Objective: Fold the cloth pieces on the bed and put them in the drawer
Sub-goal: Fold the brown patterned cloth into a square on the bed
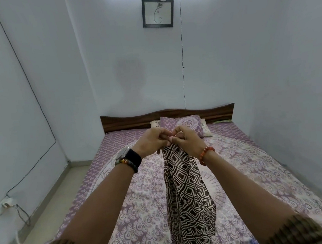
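Both hands, the left hand [151, 140] and the right hand [187, 139], pinch the top of the brown patterned cloth [188, 195], which hangs over the bed [257, 168]. The fold looks only begun, I think. No drawer shows yet.

A brown-and-white geometric-print cloth [188, 197] hangs long and gathered above the bed [257, 162], its top edge bunched together; its lower end seems to reach the purple patterned bedsheet near the frame's bottom.
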